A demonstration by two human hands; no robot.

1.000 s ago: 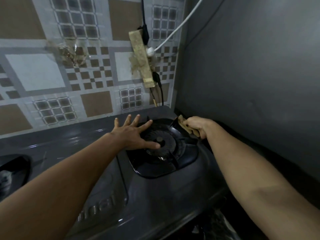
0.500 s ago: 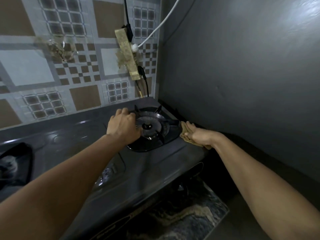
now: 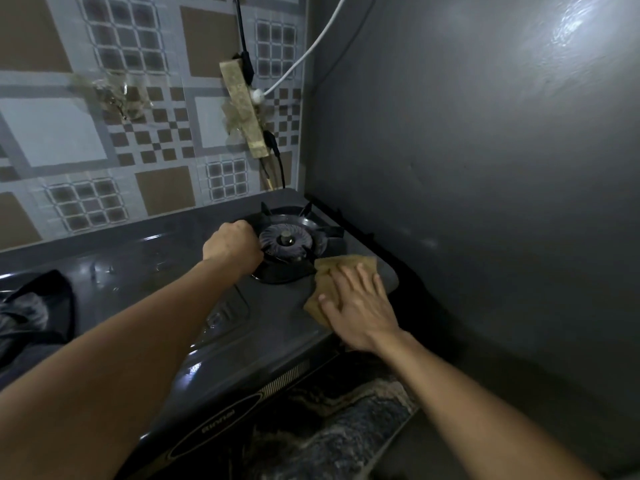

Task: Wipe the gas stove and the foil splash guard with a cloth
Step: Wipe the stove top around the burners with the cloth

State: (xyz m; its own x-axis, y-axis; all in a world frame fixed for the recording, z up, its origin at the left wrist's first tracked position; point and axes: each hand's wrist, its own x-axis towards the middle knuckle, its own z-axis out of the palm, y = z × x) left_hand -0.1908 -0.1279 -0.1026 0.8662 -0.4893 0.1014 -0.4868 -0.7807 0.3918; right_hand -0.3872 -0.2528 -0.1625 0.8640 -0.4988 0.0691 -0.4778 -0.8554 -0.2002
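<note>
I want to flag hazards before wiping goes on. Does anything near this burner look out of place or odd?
Yes. A grimy power strip hangs askew on the tiled wall above the burner, held by peeling tape, cords dangling toward the stove. Odd so near a flame.

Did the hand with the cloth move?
Yes. The right hand slid the cloth from behind the burner, by the corner, to the stove's front right corner, toward the person.
</note>
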